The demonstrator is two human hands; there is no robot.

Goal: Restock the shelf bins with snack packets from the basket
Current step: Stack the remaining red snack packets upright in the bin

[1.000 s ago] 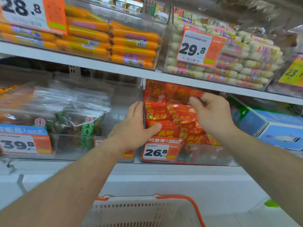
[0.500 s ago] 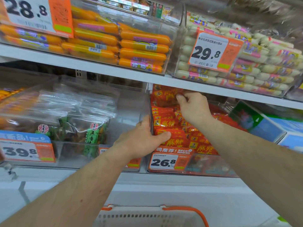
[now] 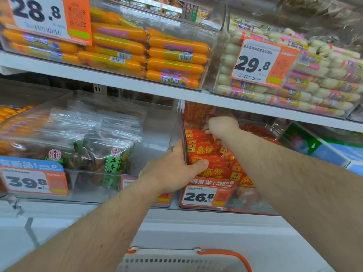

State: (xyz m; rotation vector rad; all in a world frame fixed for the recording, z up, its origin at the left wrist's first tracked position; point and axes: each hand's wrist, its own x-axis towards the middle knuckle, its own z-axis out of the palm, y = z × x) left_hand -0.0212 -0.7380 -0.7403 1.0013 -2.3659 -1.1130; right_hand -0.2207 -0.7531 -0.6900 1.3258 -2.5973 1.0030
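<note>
My right hand (image 3: 223,126) is deep in the clear bin (image 3: 183,138), and my fingertips are lost behind the red snack packets (image 3: 208,149), blurred there, so I cannot tell what they hold. My left hand (image 3: 172,169) grips the bin's left wall; its fingers are hidden on the far side, only the thumb showing. The basket (image 3: 176,260) is cut off by the bottom edge, its contents out of sight. The 28.8 price tag (image 3: 39,14) at upper left is clipped by the top and left edges. Small print on the 26.8 price tag (image 3: 200,196) is too fine to read. The blue box (image 3: 334,154) runs off the right edge.
</note>
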